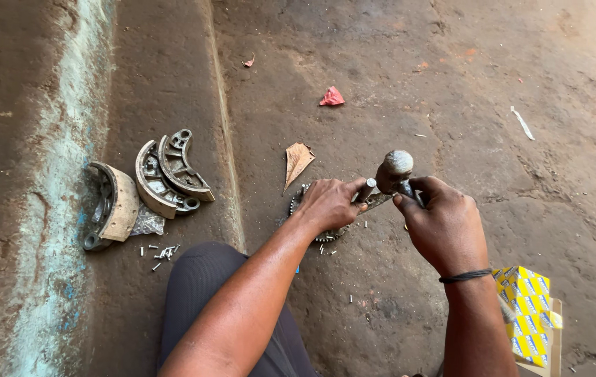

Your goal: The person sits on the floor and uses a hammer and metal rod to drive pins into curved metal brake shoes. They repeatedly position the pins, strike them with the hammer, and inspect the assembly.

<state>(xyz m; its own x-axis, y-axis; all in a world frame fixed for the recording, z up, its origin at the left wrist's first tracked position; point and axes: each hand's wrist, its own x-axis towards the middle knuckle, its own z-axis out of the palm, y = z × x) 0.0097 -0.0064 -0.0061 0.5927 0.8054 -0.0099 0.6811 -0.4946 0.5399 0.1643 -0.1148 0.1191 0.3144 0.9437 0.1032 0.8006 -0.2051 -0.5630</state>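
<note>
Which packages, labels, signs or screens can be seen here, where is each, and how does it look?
Small cardboard box: on the ground at lower right, beside the right forearm; rectangular, yellow with a repeated blue and white pattern.
No signs or screens in view.

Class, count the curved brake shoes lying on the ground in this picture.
3, all left of the person's knee: one brake shoe farthest left, and two overlapping ones, and, beside it. Others may be hidden.
</note>
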